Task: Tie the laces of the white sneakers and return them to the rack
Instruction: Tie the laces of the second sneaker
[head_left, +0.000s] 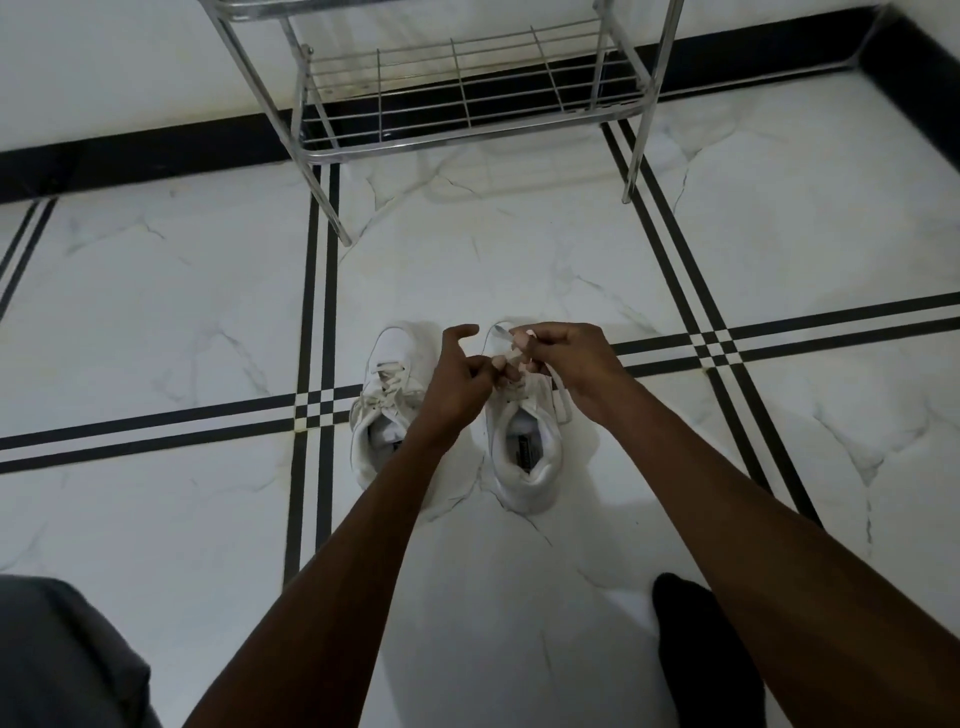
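Two white sneakers stand side by side on the tiled floor, toes pointing away from me. The left sneaker (387, 395) has its laces in a bow. Over the right sneaker (527, 457) both hands work its white lace (497, 339). My left hand (460, 374) pinches the lace near the tongue, index finger and thumb spread above. My right hand (566, 356) holds a loop of the same lace; one strand hangs down the shoe's right side. The toe of the right sneaker is hidden behind my hands.
A metal wire shoe rack (467, 98) stands beyond the sneakers against the white wall, its lowest shelf bare. Black stripes cross the white marble floor. My dark-socked foot (701, 649) is at lower right and a grey-clad knee (62, 654) at lower left.
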